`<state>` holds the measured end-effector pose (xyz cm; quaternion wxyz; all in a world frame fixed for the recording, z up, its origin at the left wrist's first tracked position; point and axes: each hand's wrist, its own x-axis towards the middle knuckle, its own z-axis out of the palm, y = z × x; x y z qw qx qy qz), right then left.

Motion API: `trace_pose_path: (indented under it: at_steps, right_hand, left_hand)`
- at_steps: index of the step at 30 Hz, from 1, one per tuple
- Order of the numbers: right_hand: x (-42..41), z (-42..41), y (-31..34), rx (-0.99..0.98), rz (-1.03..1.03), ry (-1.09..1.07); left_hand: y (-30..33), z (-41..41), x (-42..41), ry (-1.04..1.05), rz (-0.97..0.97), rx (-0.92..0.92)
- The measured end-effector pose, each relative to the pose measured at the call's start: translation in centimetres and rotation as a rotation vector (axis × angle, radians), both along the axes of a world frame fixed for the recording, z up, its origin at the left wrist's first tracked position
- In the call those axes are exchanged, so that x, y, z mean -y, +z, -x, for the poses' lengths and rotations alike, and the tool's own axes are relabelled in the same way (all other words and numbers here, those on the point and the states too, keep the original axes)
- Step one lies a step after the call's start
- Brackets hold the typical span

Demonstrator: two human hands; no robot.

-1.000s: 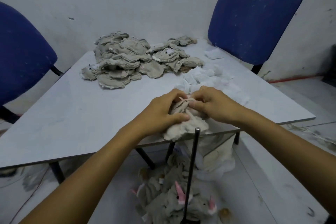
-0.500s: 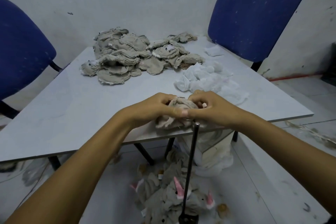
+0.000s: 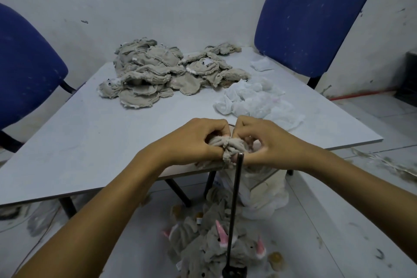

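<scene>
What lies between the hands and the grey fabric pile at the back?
Head view: only bare tabletop between the grey fabric pile and the left hand and right hand gripping the plush skin; the white cloth heap sits off to the right.

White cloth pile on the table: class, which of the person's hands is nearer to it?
Right. The right hand lies close in front of the white cloth pile; the left hand is farther off, to its left. Both grip the grey fabric piece.
</scene>
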<state>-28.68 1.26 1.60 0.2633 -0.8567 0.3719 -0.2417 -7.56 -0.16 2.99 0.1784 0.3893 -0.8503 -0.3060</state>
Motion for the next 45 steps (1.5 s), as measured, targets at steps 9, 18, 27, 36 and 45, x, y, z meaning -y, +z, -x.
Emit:
trace_pose_path:
  at_steps: [9,18,27,36,45]
  right_hand:
    - [-2.3,-0.2,1.1,0.057,0.481,-0.056]
    - [-3.4,0.6,1.8,-0.038,0.901,-0.061]
    - [-4.3,0.0,-2.8,0.018,0.933,-0.066]
    - [-4.1,-0.1,-7.0,0.171,0.745,-0.033]
    - [-4.7,1.0,-8.2,-0.115,0.721,0.011]
  left_hand:
    - [3.0,-0.3,-2.3,-0.071,0.014,-0.012]
    - [2.1,1.0,-4.8,-0.062,0.749,-0.095]
    - [-4.1,2.3,-6.0,0.055,0.988,-0.255]
    - [-8.6,1.3,-6.9,0.087,0.719,-0.216]
    - [-8.9,0.6,-6.8,0.014,0.71,-0.093]
